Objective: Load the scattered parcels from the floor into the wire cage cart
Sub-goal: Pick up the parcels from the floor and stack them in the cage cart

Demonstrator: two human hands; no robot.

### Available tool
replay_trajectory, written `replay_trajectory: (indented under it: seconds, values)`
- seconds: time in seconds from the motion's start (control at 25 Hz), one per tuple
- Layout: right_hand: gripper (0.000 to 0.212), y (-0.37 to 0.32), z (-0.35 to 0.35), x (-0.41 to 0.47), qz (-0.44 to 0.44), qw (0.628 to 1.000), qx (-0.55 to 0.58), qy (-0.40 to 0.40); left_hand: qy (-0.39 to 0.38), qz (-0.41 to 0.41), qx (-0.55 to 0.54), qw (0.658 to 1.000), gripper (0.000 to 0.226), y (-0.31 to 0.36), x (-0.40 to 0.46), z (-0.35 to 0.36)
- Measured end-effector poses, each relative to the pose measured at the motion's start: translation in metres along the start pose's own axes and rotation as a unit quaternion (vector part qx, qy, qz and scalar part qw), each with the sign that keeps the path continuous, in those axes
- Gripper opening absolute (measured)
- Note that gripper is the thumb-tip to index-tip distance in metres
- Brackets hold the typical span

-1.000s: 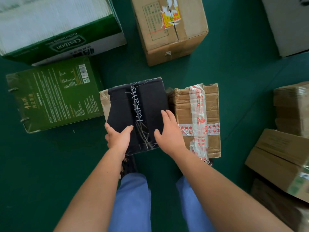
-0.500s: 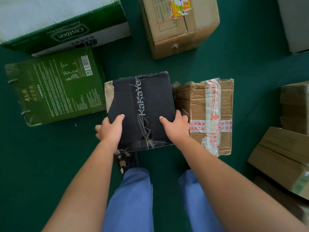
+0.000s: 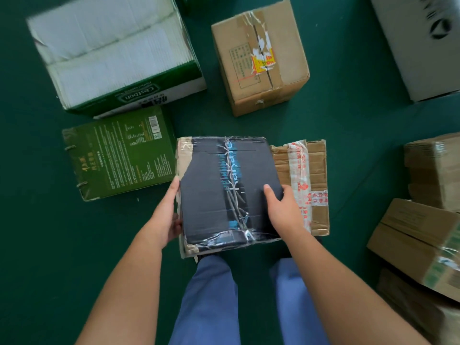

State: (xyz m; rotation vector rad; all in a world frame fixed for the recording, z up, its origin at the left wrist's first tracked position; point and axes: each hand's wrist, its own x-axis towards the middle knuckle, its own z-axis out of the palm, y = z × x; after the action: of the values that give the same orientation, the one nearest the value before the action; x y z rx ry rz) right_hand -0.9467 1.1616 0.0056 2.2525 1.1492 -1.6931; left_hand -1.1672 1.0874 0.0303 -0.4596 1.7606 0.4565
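A black parcel (image 3: 224,190) wrapped in clear tape, with white lettering down its middle, is held up over my legs. My left hand (image 3: 166,215) grips its left side, thumb along the edge and fingers underneath. My right hand (image 3: 283,210) grips its right side, thumb on top and fingers hidden below. Right beside it a brown parcel (image 3: 311,175) with red-printed tape lies on the green floor. The wire cage cart is out of view.
On the floor lie a flat green box (image 3: 119,153) at left, a large green-and-white carton (image 3: 112,53) behind it, a taped brown carton (image 3: 258,56) ahead, a white box (image 3: 418,46) at far right and several brown cartons (image 3: 423,220) stacked at right.
Both hands slid from the top of the black parcel to its sides and took hold. The parcel now sits higher and closer to me, lifted off the floor.
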Motion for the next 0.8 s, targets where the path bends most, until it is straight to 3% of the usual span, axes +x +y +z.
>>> replay_trajectory:
  seconds: [0.04, 0.08, 0.16, 0.24, 0.32, 0.36, 0.44, 0.52, 0.64, 0.8]
  values:
    - [0.057, -0.001, -0.002, -0.001, -0.004, 1.000, 0.000, 0.002, -0.014, 0.010, 0.028, 0.999, 0.094, 0.003, -0.007, 0.004]
    - [0.057, 0.000, -0.002, -0.001, -0.008, 1.000, 0.000, 0.005, -0.023, 0.022, 0.069, 0.997, 0.093, 0.006, -0.013, 0.009]
    - [0.056, 0.003, 0.002, -0.001, -0.007, 1.000, 0.005, 0.016, -0.032, 0.026, 0.089, 0.995, 0.110, 0.008, -0.014, 0.015]
    - [0.057, 0.009, 0.005, 0.002, 0.001, 0.999, 0.025, 0.038, -0.035, 0.017, 0.000, 0.999, 0.082, 0.009, -0.011, 0.019]
    - [0.058, 0.013, 0.005, 0.007, 0.009, 0.998, 0.034, 0.057, 0.014, 0.027, -0.040, 0.999, 0.058, 0.003, 0.001, 0.018]
    - [0.057, 0.014, 0.004, 0.007, 0.015, 0.998, 0.032, 0.060, 0.037, 0.021, -0.020, 0.999, 0.064, -0.001, 0.009, 0.015]
    - [0.055, 0.017, 0.004, 0.006, 0.021, 0.997, 0.028, 0.062, 0.060, 0.005, -0.029, 0.998, 0.102, -0.012, 0.023, 0.008]
    - [0.055, 0.020, 0.006, 0.004, 0.030, 0.996, 0.044, 0.068, 0.018, -0.019, -0.065, 0.998, 0.127, -0.013, 0.012, 0.007]
    - [0.059, 0.026, 0.009, 0.002, 0.048, 0.990, 0.102, 0.086, -0.064, -0.007, -0.066, 0.996, 0.142, -0.006, 0.002, 0.007]
    - [0.060, 0.029, 0.018, 0.000, 0.078, 0.977, 0.166, 0.107, -0.105, 0.064, 0.065, 0.990, 0.159, 0.010, 0.005, 0.010]
